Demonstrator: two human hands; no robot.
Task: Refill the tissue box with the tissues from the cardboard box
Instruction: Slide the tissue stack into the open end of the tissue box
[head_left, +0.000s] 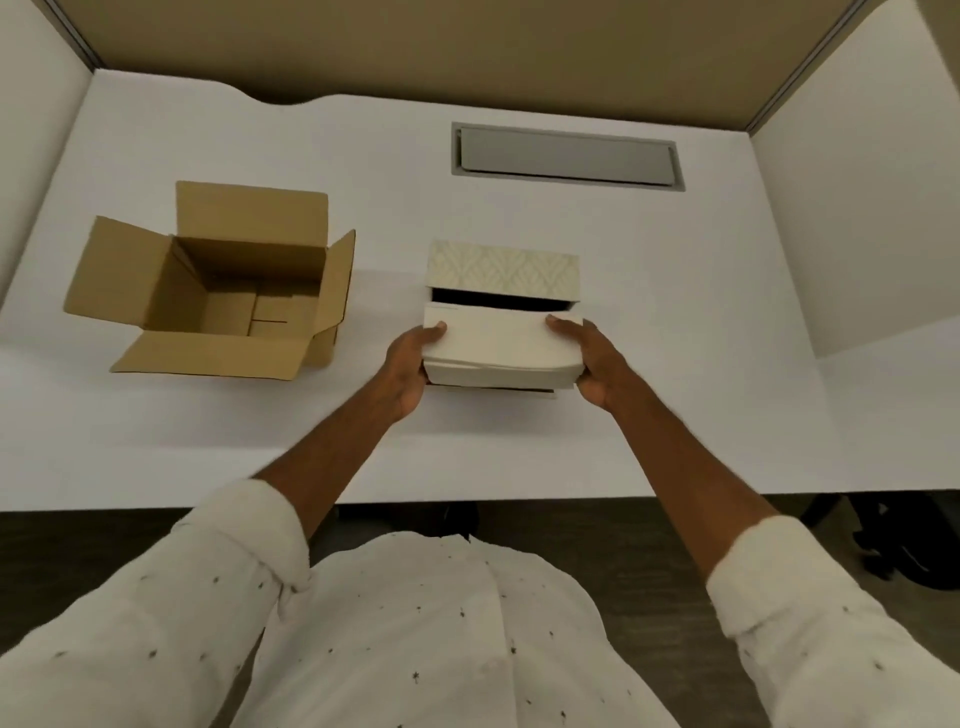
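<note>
A cream patterned tissue box (503, 271) lies on the white desk with its dark open side facing me. Right in front of that opening I hold a white stack of tissues (501, 345). My left hand (410, 364) grips the stack's left end and my right hand (592, 361) grips its right end, thumbs on top. The stack's far edge sits at the mouth of the tissue box. To the left stands the brown cardboard box (218, 280), flaps open, its inside showing bare cardboard.
A grey cable hatch (566, 158) is set into the desk (675, 389) behind the tissue box. Partition walls close in the left, back and right sides. The desk's front edge runs just ahead of my body, with dark floor below.
</note>
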